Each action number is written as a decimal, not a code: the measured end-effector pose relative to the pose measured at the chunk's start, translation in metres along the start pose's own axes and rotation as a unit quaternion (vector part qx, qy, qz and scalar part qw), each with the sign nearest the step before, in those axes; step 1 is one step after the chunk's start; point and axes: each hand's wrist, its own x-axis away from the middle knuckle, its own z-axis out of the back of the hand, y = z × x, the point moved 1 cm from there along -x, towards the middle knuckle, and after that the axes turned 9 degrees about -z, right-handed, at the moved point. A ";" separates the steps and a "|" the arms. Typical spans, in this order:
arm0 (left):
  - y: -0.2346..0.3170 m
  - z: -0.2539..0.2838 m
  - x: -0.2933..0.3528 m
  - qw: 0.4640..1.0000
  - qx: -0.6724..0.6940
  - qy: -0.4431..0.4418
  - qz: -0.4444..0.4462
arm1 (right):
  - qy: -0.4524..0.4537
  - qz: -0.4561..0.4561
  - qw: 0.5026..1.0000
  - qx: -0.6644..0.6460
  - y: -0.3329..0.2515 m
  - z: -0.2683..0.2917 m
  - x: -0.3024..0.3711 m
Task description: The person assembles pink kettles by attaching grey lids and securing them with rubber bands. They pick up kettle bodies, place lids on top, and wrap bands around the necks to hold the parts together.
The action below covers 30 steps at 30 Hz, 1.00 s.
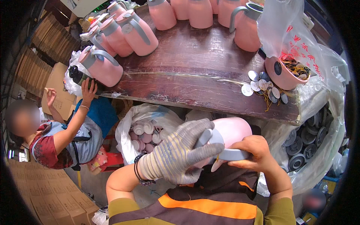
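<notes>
A pink thermal jug [234, 131] with a grey collar lies tilted in front of my body. My left hand [170, 150], in a grey striped work glove, is closed around its grey top end. My right hand [252, 152] is bare and wraps round the grey handle [234, 154]. A small pale tag [216, 164] hangs on a yellow string beside the handle. On the table to the right lie several round grey and white tags [262, 85] with yellow strings. Next to them a pink container [281, 77] holds more strings and tags.
Pink jugs [140, 35] stand along the far and left parts of the dark wooden table [180, 82]. Below it are a bag of pink and white lids [146, 133] and a bag of dark grey lids [307, 138]. A seated person [75, 131] at left touches a dark bottle [77, 75]. Cartons [48, 191] are stacked lower left.
</notes>
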 end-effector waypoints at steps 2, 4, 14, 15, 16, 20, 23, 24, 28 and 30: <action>0.006 0.000 -0.002 0.999 0.006 -0.036 -0.032 | -0.005 -0.004 0.999 -0.042 0.002 0.000 -0.002; 0.014 -0.007 -0.001 0.995 0.043 -0.061 -0.067 | -0.049 -0.020 0.992 -0.118 0.009 0.000 -0.006; 0.007 0.013 0.008 0.995 -0.099 0.026 0.022 | 0.014 -0.161 0.956 -0.245 0.033 -0.023 -0.021; 0.010 0.009 0.015 0.982 -0.111 0.148 0.024 | 0.037 -0.176 0.946 -0.268 0.028 -0.021 -0.023; 0.016 0.006 0.022 0.983 -0.092 0.157 0.018 | 0.071 -0.175 0.937 -0.294 0.022 -0.022 -0.029; 0.024 -0.008 0.016 0.981 0.080 0.142 0.109 | 0.150 -0.115 0.900 -0.392 -0.002 -0.040 -0.054; -0.002 -0.022 0.005 0.954 0.073 0.190 0.219 | 0.186 -0.058 0.890 -0.412 -0.014 -0.063 -0.078; -0.019 -0.031 0.010 0.936 0.128 0.228 0.235 | 0.176 -0.064 0.894 -0.408 -0.017 -0.077 -0.086; -0.062 -0.030 0.017 0.934 0.031 0.288 0.208 | 0.169 -0.003 0.950 -0.263 -0.013 -0.099 -0.105; -0.068 -0.018 0.021 0.948 -0.090 0.237 0.191 | 0.188 0.058 0.974 -0.111 -0.015 -0.078 -0.108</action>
